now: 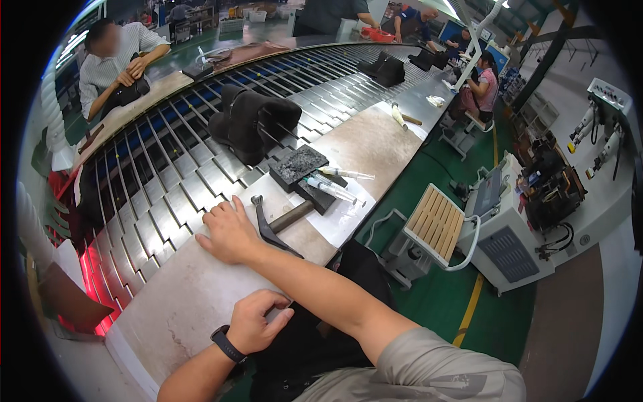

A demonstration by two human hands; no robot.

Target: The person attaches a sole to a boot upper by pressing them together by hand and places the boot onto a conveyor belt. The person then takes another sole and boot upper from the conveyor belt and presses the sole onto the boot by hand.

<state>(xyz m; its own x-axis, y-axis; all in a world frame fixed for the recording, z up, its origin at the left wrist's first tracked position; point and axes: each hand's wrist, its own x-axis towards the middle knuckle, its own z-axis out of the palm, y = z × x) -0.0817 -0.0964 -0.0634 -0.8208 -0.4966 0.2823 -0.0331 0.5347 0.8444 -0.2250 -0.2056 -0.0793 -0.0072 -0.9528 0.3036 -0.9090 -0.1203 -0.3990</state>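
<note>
A hammer (266, 232) lies on the tabletop (181, 298) just to the right of the right hand (231, 233), its curved metal head nearest the fingers, its handle pointing away from them. Those fingers are loosely spread, palm down, with hold of nothing. Nearer the body, the left hand (258, 321) (a dark watch (228, 344) on its wrist) has its fingers half curled; I cannot tell whether anything is tucked inside. Beyond the hammer, farther from the right fingers, sit a black block (298, 165) and syringes (335, 189). Ahead of those fingers, dark boots (249, 127) stand on a slatted conveyor (144, 208); past them, to the left, a co-worker (107, 63) handles dark footwear.
</note>
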